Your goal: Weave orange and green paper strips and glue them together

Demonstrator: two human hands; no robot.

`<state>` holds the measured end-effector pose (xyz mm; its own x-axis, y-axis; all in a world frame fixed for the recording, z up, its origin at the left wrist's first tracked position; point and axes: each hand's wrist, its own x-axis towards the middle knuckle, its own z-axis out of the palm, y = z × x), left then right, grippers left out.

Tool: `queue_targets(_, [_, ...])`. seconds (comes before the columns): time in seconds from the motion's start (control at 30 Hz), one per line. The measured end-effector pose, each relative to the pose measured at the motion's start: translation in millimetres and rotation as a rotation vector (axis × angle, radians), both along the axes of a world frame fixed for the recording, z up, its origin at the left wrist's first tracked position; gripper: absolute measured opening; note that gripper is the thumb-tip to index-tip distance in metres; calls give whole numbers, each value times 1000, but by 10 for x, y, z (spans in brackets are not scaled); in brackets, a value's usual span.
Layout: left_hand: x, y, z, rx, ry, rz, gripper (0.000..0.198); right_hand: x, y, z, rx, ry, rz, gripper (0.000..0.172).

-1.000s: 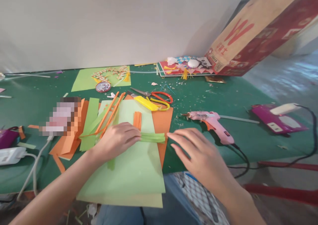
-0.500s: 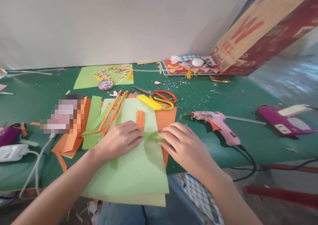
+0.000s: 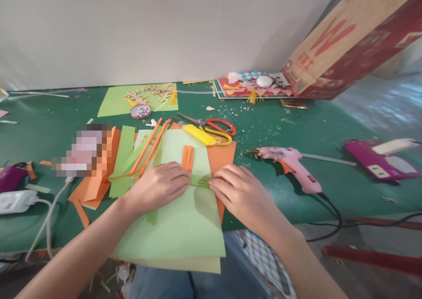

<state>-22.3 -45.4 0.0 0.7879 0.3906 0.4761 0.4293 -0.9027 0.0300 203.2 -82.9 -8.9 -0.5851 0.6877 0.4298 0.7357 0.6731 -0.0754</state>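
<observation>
A narrow green paper strip [image 3: 199,180] stretches between my two hands, over a pale green paper sheet [image 3: 178,233]. My left hand [image 3: 165,184] closes on its left end, and my right hand [image 3: 235,189] pinches the right end. Short orange paper strips [image 3: 187,157] lie side by side just beyond the green one, partly behind my left fingers. Long thin orange strips [image 3: 150,147] rest at an angle past my left hand. Behind the sheet's upper edge are a yellow utility knife [image 3: 199,134] and scissors [image 3: 221,125] with red and yellow handles.
A pink glue gun [image 3: 296,163] with its cord lies to the right, near a purple power strip [image 3: 382,160]. Orange paper [image 3: 95,187] and a blurred-out phone [image 3: 86,149] are at the left. A paper bag [image 3: 346,44] stands at the back right.
My right hand's fingers have closed in on the end of the green strip. The strip looks narrower and flatter between the hands. My left hand has hardly moved.
</observation>
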Motion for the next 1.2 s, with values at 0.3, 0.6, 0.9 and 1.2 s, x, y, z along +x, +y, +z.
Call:
queue_targets(0.3, [-10, -29, 11, -106, -32, 35, 16, -3, -8, -12, 75, 21, -11, 18])
queue_targets(0.6, [16, -38, -38, -79, -10, 138, 24, -198, 1, 132, 230, 179, -6, 15])
queue_targets(0.9, [27, -48, -32, 1, 27, 117, 22, -210, 121, 105, -77, 363, -43, 37])
queue_targets(1.2, [-13, -41, -27, 48, -33, 75, 21, -221, 224, -5, -444, 266, 57, 60])
